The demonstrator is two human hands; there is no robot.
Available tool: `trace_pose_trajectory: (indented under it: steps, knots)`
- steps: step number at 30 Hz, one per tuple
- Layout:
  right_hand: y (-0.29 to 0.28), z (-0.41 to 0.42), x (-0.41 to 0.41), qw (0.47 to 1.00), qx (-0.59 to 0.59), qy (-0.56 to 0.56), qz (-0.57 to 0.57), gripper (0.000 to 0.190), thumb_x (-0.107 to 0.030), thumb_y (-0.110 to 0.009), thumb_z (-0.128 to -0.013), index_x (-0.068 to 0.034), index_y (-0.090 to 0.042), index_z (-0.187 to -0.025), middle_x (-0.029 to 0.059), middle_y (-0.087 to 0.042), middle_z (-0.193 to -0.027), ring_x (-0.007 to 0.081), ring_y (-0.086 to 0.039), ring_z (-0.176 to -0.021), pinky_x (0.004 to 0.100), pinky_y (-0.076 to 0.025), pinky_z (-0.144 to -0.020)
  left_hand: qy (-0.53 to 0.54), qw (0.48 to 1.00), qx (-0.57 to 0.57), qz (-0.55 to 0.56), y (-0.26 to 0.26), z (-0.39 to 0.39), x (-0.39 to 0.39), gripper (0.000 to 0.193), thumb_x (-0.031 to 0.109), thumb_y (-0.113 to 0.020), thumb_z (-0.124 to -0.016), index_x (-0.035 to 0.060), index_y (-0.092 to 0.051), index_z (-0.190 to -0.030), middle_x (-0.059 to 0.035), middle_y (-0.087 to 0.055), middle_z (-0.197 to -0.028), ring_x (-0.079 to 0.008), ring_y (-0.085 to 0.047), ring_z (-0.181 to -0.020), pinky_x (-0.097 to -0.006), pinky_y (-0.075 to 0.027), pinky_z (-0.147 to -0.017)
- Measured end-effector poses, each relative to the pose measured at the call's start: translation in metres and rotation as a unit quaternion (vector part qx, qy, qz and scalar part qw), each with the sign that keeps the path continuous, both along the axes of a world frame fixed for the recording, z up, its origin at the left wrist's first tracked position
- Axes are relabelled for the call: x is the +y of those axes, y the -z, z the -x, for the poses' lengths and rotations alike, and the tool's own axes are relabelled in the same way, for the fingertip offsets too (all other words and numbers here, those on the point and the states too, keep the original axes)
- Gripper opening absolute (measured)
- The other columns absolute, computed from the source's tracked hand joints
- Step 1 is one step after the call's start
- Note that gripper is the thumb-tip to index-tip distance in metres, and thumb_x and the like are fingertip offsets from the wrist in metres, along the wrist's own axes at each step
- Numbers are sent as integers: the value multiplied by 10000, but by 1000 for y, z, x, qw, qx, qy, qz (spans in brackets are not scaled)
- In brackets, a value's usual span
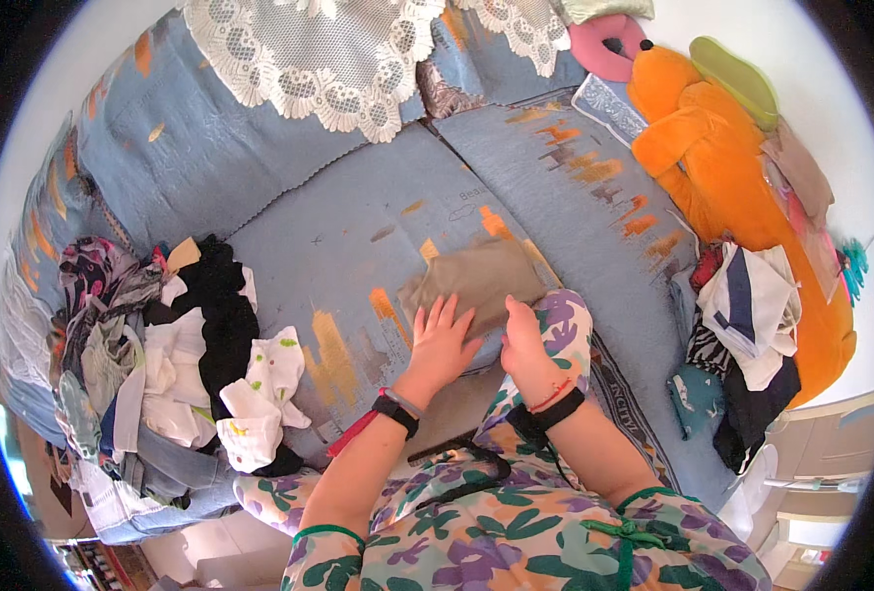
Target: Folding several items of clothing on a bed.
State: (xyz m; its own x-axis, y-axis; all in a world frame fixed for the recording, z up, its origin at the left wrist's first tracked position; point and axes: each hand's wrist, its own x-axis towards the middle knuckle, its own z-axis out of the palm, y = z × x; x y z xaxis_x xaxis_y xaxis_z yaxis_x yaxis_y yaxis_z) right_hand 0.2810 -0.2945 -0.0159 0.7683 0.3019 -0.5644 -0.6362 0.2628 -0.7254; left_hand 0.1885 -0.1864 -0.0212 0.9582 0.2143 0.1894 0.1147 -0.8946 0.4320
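Observation:
A folded grey-brown cloth garment [474, 279] lies on the blue patterned sofa cover [311, 221] in front of me. My left hand [443, 341] rests palm down at the garment's near left edge, its fingers spread over the fabric. Beside the garment's near right corner is my right hand [523, 336], turned on its side near my knee, with nothing seen in it. Whether it touches the cloth I cannot tell. Both wrists wear dark bands.
A loose heap of mixed clothes [178, 362] lies at the left, with a white printed garment [278, 369] at its edge. At the right, a pile of folded clothes [748, 303] sits against an orange plush toy [725, 177]. White lace covers [326, 63] drape the backrest.

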Motion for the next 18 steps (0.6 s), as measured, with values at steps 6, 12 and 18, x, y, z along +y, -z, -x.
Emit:
trace_pose_trajectory:
  steps: [6,12,18]
  knots:
    - [34,-11,11,985,72,111,110,368,-277,-622,-838,-118,-491,-1143,1,-518,-1004,153,-472,-877,307,-372,-798,14,994,92,-53,0,50,15,619,304,-602,-831,132,-363,-1376,-148,-218,-1476,-312,-200,-1368,-483,-163,-1105]
    - [20,-11,29,993,73,69,61,569,-194,-606,-855,38,-340,-1300,144,-452,-1287,251,-472,-1113,418,-387,-943,-51,987,69,136,4,85,24,540,229,-601,-842,112,-415,-1335,-166,-300,-1436,-351,-300,-1316,-433,-256,-1077]
    - [11,-74,13,972,-205,55,-105,378,-228,-598,-889,-19,-471,-1177,84,-549,-1108,224,-545,-972,407,-461,-859,-150,922,-58,351,-31,126,23,424,131,-590,-854,62,-477,-1257,-154,-457,-1303,-268,-460,-1196,-353,-419,-934]
